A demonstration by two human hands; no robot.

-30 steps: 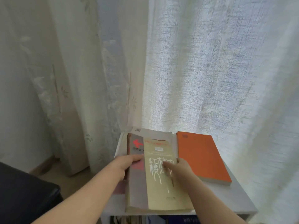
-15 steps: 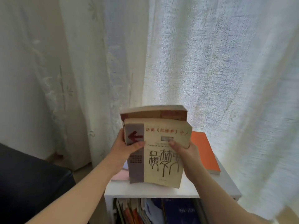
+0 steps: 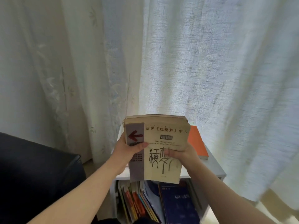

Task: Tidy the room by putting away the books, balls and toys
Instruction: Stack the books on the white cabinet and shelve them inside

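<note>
I hold the stacked books [image 3: 161, 151] above the bookcase [image 3: 215, 168] top, left hand [image 3: 129, 149] and right hand [image 3: 184, 155] gripping opposite edges, probably squaring them for shelving; the orange book [image 3: 196, 143] lies along its right edge.

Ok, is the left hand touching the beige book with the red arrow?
Touching. The head view shows the left hand gripping the beige book at its left edge, thumb pressed on the cover below the red arrow.

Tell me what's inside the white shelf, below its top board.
At the left lean thin colourful books; at the right stands a dark blue book. The beige book, held by the left hand and right hand, covers the compartment's upper edge.
</note>
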